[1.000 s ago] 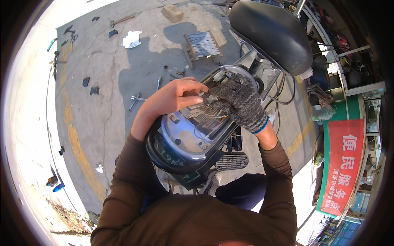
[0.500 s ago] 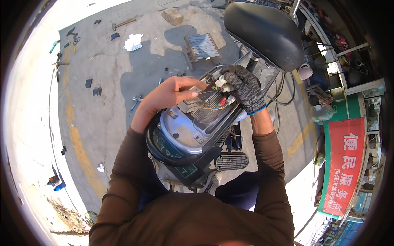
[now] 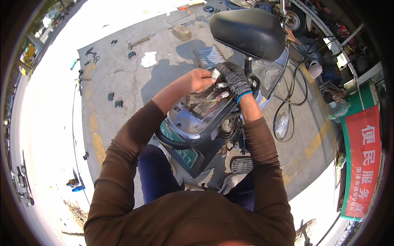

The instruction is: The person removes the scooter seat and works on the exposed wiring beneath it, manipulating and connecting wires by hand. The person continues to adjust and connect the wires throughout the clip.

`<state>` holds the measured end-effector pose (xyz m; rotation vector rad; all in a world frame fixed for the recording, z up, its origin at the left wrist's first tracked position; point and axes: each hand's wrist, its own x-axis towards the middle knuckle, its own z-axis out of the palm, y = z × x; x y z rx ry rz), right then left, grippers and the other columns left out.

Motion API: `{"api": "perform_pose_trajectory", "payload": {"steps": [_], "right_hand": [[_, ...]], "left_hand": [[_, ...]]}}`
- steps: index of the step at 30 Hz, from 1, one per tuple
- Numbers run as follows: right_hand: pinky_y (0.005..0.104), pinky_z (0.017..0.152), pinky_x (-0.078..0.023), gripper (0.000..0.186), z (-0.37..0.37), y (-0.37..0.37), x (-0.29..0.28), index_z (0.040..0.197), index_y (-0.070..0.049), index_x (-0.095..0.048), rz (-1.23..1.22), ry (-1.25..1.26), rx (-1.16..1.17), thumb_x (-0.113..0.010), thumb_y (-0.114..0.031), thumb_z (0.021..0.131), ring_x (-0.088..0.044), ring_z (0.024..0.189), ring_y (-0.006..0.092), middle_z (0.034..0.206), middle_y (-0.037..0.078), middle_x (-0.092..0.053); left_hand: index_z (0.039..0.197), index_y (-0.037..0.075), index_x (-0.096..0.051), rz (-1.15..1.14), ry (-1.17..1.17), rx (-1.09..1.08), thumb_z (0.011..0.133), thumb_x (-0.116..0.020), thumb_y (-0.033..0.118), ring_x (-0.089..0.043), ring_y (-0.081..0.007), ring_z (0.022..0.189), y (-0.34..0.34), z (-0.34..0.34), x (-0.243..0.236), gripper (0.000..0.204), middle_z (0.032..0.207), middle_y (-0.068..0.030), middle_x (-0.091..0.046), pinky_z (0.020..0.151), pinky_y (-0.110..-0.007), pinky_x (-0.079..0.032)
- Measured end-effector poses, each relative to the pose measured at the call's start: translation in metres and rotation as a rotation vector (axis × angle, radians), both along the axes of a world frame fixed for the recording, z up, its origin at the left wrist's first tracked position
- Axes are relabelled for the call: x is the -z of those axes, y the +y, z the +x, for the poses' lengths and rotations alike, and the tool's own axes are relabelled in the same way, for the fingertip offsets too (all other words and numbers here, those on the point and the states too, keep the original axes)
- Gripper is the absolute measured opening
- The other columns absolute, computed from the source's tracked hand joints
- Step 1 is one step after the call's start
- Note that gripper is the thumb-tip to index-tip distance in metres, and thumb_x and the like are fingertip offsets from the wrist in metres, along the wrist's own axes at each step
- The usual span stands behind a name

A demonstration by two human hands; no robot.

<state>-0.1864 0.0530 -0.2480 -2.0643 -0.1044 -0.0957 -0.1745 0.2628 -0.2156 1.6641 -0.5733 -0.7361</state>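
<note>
A small white connector (image 3: 215, 74) is being pinched between the bare left hand (image 3: 200, 80) and the gloved right hand (image 3: 234, 78), just above the opened rear of a scooter (image 3: 197, 119). Fingers of both hands are being kept narrow around the plug. Coloured wires (image 3: 213, 98) are trailing from it toward six o'clock. The black seat (image 3: 246, 30) is being held up at twelve o'clock. The plug is judged light, stiff and brittle; its plastic body, not the soft wires, is best being gripped.
</note>
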Motion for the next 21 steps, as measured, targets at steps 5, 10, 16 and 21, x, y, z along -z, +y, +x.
{"api": "perform_pose_trajectory", "payload": {"steps": [5,10,16,21], "right_hand": [[0.032,0.075,-0.054,0.031,0.003,0.006,0.0,0.118,-0.004,-0.064,0.201,0.013,0.034,-0.061,-0.023,0.093,-0.064,0.092,0.021,0.11,0.012,-0.065],[0.0312,0.078,-0.056,0.042,-0.015,0.019,-0.032,0.122,0.0,-0.061,0.306,0.132,0.073,-0.06,-0.032,0.095,-0.066,0.095,0.0198,0.114,0.012,-0.066],[0.035,0.097,-0.045,0.036,-0.012,0.012,-0.024,0.121,-0.003,-0.064,-0.174,-0.152,0.033,-0.051,-0.029,0.098,-0.06,0.113,0.0291,0.125,0.017,-0.062],[0.0374,0.103,-0.042,0.036,0.0,-0.002,-0.012,0.123,-0.005,-0.063,-0.287,-0.149,-0.077,-0.048,-0.027,0.098,-0.056,0.119,0.0333,0.129,0.02,-0.059]], "left_hand": [[0.102,-0.001,-0.061,-0.061,0.102,-0.204,0.103,-0.049,0.024,-0.037,-0.0081,0.045,-0.019,-0.01,0.008,0.028,0.054,0.0008,-0.042,0.045,-0.027,-0.027],[0.096,0.0,-0.062,-0.082,0.077,-0.336,0.103,-0.049,0.023,-0.039,-0.0094,0.044,-0.026,-0.023,0.004,0.027,0.054,-0.0007,-0.045,0.045,-0.027,-0.029],[0.09,0.0,-0.064,-0.114,0.042,-0.331,0.102,-0.052,0.021,-0.039,-0.0092,0.046,-0.027,-0.017,0.013,0.027,0.054,0.0,-0.045,0.046,-0.028,-0.029],[0.087,0.001,-0.064,-0.122,-0.001,-0.306,0.102,-0.052,0.022,-0.034,-0.0064,0.049,-0.03,-0.025,0.008,0.029,0.055,0.0042,-0.04,0.048,-0.026,-0.026]]}}
